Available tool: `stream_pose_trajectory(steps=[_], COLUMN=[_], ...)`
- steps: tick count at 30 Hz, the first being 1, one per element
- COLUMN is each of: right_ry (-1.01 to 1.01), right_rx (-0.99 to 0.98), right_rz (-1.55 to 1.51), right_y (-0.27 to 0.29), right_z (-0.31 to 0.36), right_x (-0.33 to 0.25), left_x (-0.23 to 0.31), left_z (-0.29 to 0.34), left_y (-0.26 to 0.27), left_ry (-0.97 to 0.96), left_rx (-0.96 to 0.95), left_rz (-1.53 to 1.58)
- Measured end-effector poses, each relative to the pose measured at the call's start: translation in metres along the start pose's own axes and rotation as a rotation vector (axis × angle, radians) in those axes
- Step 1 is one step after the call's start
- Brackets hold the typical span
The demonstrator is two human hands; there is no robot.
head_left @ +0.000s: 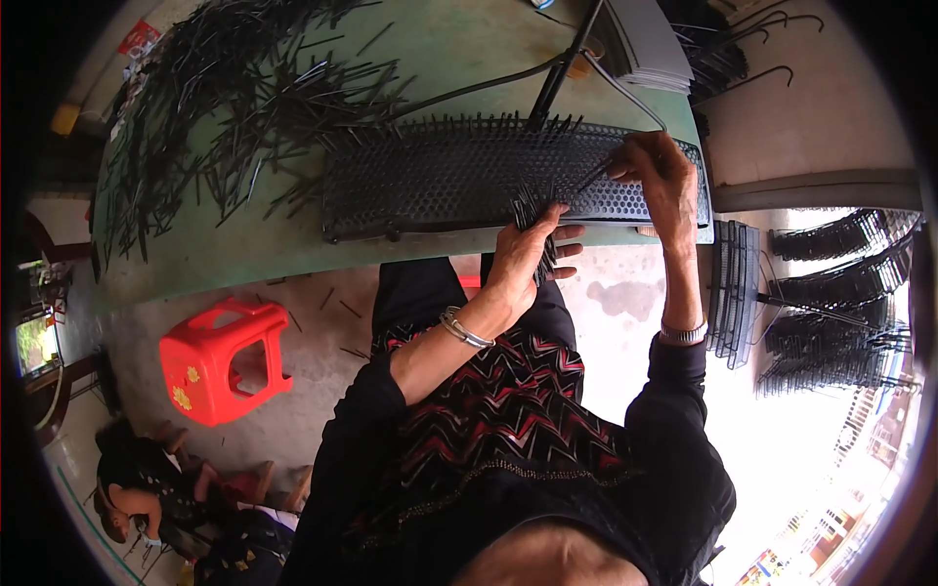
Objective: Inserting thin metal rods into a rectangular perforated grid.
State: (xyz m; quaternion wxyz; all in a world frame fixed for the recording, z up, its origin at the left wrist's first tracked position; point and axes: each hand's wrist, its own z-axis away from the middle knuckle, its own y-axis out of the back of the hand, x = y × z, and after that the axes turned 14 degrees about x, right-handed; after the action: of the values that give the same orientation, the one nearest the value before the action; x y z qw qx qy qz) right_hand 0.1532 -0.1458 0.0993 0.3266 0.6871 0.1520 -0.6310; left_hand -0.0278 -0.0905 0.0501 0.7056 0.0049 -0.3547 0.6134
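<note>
A long black perforated panel (420, 181) lies along the near edge of the green table. Short black sticks (469, 125) stand up in a row along its far side. My left hand (518, 256), at the panel's near edge, is closed round a bundle of thin black sticks (526, 210), its thumb across them. Over the right part of the panel, my right hand (666, 181) pinches one thin black stick (594, 176), which slants down to the left toward the holes. Whether its tip is in a hole I cannot tell.
Loose black sticks (264, 117) form a big heap on the green table (234, 256). A bent metal rod (479, 86) and grey sheets (645, 44) are beyond the panel. A red stool (210, 356) stands at left, people (137, 498) behind it. Racked black panels (735, 293) are at right.
</note>
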Motion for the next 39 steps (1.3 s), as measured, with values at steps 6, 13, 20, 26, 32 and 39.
stream_pose_trajectory(steps=[6, 13, 20, 26, 32, 39], right_ry=[0.306, 0.410, 0.436, 0.472, 0.483, 0.623], right_rx=[0.326, 0.271, 0.143, 0.088, 0.016, -0.039], right_rz=[0.139, 0.239, 0.239, 0.266, 0.312, 0.442], right_y=[-0.012, -0.017, -0.001, 0.000, 0.001, -0.007], right_z=[-0.036, -0.052, -0.061, -0.061, -0.061, -0.066], right_x=[0.012, 0.021, 0.027, 0.022, 0.019, 0.044], left_x=[-0.017, -0.024, -0.025, -0.024, -0.022, -0.022], left_z=[-0.004, -0.009, -0.007, -0.006, -0.001, -0.001], left_y=[-0.005, 0.000, -0.002, -0.005, -0.006, -0.006], left_ry=[0.085, 0.124, 0.079, 0.095, 0.119, 0.083], left_rx=[-0.086, -0.093, -0.098, -0.089, -0.081, -0.053], left_rz=[0.048, 0.002, 0.024, 0.019, 0.011, -0.027])
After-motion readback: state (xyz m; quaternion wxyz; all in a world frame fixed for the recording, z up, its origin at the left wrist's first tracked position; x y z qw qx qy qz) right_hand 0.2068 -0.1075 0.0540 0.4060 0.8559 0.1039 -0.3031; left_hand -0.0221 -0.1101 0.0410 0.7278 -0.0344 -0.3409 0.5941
